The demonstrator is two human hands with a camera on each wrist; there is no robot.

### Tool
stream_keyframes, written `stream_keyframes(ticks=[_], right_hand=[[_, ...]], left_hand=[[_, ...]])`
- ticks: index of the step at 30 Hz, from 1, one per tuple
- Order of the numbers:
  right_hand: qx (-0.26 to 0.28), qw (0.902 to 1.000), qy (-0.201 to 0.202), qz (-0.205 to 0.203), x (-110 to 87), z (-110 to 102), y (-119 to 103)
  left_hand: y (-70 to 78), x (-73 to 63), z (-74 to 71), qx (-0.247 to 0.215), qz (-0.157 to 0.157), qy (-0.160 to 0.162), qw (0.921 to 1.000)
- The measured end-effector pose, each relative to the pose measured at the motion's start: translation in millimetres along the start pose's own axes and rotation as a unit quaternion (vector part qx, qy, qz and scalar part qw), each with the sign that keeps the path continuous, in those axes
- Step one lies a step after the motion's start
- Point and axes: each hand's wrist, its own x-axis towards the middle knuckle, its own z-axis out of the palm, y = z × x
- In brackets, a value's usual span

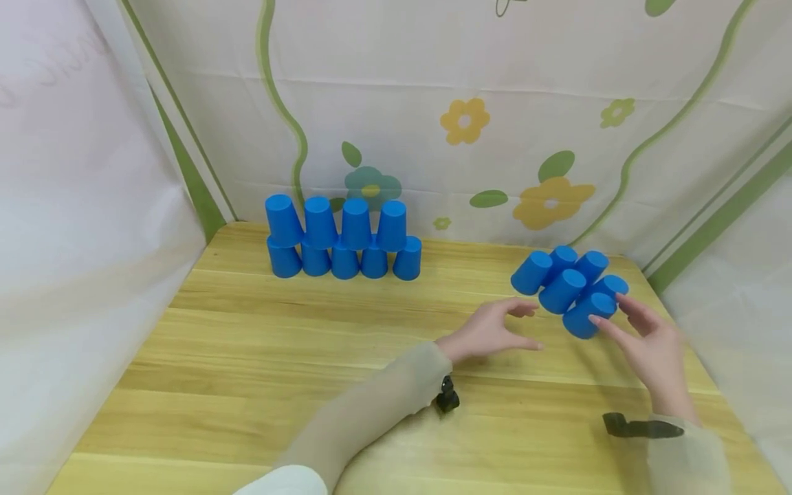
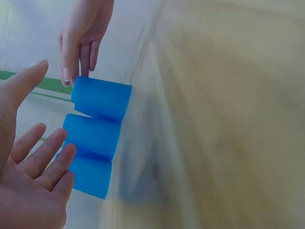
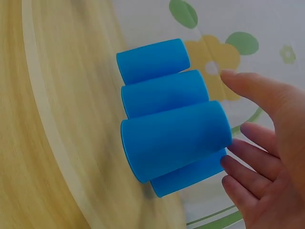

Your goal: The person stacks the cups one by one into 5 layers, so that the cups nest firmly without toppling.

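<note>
At the table's right, several upside-down blue cups [image 1: 562, 292] stand in a tight cluster. My right hand [image 1: 656, 350] is beside the cluster's nearest cup [image 1: 584, 322], thumb and fingers spread around its upper end. In the right wrist view that cup [image 3: 176, 140] looks largest, and the fingertips [image 3: 228, 162] reach its base end without curling round it; the thumb is apart from it. Left of the cluster, my left hand [image 1: 485, 331] has thumb and fingers parted, with nothing between them. The left wrist view shows its palm [image 2: 33, 186] facing the cups [image 2: 93, 136].
Toward the back left, a bottom row of several upside-down blue cups [image 1: 345, 262] carries a second row of blue cups [image 1: 355, 225]. A printed cloth [image 1: 396, 117] hangs behind the wooden table [image 1: 247, 357]. White cloth sides [image 1: 74, 206] flank it.
</note>
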Motion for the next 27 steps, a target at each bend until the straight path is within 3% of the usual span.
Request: stream_keyframes(ticks=[6,11,19,27], right_hand=[[0.008,0.9998,0.0,-0.016,11.4,4.5,9.4],[0.014,0.9995,-0.013,-0.025,19.6,9.5,13.3],[0.024,0.9994,-0.026,-0.008,24.3,14.7,14.2],[0.025,0.999,-0.034,-0.011,22.6,15.2,19.8]], left_hand=[[13.0,39.0,0.7,0.01,0.011,0.008,0.9999],[20.8,61.3,3.3,0.049,-0.005,0.0,0.9988],[20.4,72.3,13.7,0.066,-0.051,-0.012,0.9965],[15.3,79.9,20.2,0.055,-0.062,-0.01,0.9965]])
